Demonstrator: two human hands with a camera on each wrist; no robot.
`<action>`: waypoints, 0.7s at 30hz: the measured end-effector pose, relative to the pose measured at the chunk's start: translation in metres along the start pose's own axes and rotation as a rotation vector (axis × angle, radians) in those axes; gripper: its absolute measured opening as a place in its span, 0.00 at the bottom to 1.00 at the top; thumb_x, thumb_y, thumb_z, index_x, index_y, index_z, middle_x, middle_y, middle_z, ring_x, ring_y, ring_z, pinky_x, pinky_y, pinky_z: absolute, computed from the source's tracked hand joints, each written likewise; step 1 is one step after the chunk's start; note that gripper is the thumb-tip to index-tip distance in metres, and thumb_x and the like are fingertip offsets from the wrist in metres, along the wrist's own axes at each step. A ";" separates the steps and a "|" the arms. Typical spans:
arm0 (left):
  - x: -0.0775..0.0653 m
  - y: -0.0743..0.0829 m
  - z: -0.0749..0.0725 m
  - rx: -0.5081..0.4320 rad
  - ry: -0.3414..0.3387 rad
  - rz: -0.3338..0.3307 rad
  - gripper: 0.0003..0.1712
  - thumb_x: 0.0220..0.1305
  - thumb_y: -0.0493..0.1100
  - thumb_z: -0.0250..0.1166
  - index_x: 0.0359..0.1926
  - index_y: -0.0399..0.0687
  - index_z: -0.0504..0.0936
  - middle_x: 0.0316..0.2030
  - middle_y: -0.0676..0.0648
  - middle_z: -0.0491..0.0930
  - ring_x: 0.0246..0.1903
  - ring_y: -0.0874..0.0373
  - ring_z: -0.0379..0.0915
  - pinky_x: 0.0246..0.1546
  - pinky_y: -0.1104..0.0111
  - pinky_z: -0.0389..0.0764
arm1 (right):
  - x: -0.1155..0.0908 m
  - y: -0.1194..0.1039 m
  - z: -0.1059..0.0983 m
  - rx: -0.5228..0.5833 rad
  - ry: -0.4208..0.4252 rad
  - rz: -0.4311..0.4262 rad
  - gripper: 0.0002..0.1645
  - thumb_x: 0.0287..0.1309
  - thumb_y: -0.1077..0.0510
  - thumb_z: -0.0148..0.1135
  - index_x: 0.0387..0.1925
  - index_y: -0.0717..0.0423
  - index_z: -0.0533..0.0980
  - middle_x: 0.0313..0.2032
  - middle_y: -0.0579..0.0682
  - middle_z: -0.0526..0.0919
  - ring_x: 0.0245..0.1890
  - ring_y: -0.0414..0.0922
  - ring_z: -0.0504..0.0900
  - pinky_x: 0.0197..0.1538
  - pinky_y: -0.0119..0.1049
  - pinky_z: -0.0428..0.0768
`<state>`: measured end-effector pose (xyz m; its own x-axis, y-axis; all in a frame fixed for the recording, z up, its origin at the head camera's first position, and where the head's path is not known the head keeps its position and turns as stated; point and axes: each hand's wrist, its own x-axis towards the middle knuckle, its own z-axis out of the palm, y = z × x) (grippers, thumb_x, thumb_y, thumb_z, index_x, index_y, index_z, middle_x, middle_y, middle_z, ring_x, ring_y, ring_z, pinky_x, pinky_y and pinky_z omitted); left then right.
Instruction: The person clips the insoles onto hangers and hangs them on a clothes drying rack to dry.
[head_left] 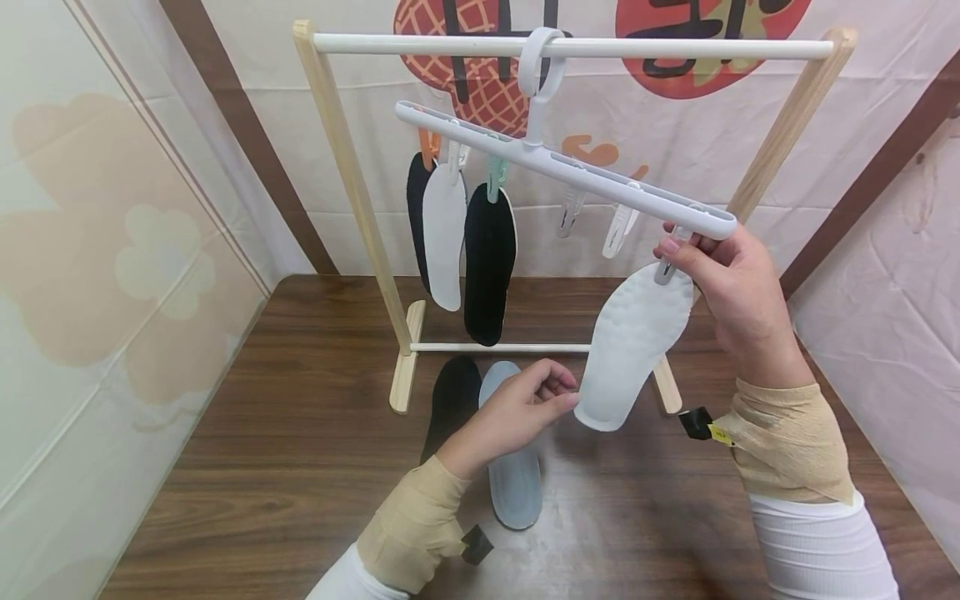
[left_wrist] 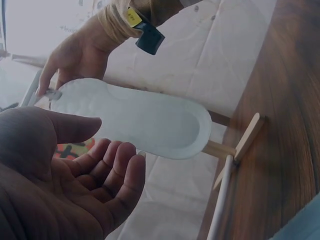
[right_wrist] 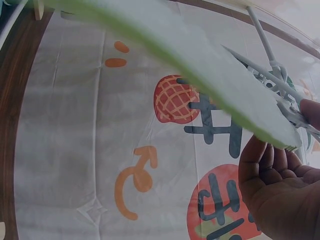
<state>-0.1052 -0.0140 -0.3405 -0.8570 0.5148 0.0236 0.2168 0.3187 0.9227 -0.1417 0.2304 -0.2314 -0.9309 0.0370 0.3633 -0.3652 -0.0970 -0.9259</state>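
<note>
My right hand (head_left: 731,283) is at the right end of a pale grey clip hanger (head_left: 630,193), thumb and fingers pinching a clear clip (head_left: 665,268). From that clip hangs a white insole (head_left: 633,354), its bumpy forefoot at the top and its smooth heel angled down to the left. Beside the heel, my left hand (head_left: 528,404) has loosely curled fingers and grips nothing. In the left wrist view, the left thumb (left_wrist: 77,127) stands apart from those fingers, near the insole's edge. The right wrist view catches the insole's green underside (right_wrist: 175,75).
A wooden rack (head_left: 352,183) with a white top bar (head_left: 427,46) carries the hanger. A black insole (head_left: 491,267), a white insole (head_left: 444,237) and another dark one hang at left. Two bare clear clips (head_left: 619,229) hang mid-right. Black (head_left: 452,400) and grey (head_left: 517,492) insoles lie on the table.
</note>
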 end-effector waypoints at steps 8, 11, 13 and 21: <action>-0.006 -0.011 -0.004 0.020 0.025 -0.009 0.12 0.71 0.45 0.64 0.50 0.44 0.79 0.41 0.48 0.81 0.42 0.60 0.75 0.44 0.69 0.76 | 0.000 0.000 0.001 -0.024 0.000 0.007 0.13 0.61 0.66 0.68 0.47 0.64 0.79 0.35 0.47 0.83 0.40 0.41 0.85 0.45 0.28 0.78; -0.008 -0.015 -0.006 0.015 0.032 -0.021 0.13 0.71 0.45 0.64 0.51 0.44 0.79 0.43 0.49 0.82 0.45 0.59 0.76 0.46 0.67 0.76 | 0.000 0.000 0.001 -0.027 0.005 0.011 0.14 0.60 0.66 0.69 0.48 0.63 0.79 0.37 0.48 0.84 0.41 0.41 0.85 0.45 0.28 0.78; -0.011 -0.017 -0.007 0.008 0.039 -0.033 0.13 0.71 0.45 0.64 0.52 0.45 0.79 0.45 0.49 0.82 0.46 0.58 0.77 0.46 0.67 0.77 | 0.000 0.000 0.002 -0.022 0.008 0.010 0.14 0.60 0.66 0.69 0.48 0.63 0.79 0.37 0.48 0.84 0.41 0.41 0.85 0.45 0.28 0.79; -0.019 -0.030 -0.015 0.020 0.063 -0.040 0.14 0.71 0.45 0.64 0.53 0.44 0.79 0.45 0.50 0.82 0.47 0.56 0.77 0.48 0.64 0.77 | -0.001 -0.001 0.001 -0.019 0.001 0.012 0.15 0.61 0.66 0.69 0.49 0.64 0.78 0.37 0.48 0.84 0.41 0.41 0.86 0.46 0.28 0.79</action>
<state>-0.1023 -0.0451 -0.3626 -0.8925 0.4509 0.0119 0.1911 0.3541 0.9155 -0.1408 0.2295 -0.2310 -0.9351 0.0370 0.3524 -0.3543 -0.0785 -0.9318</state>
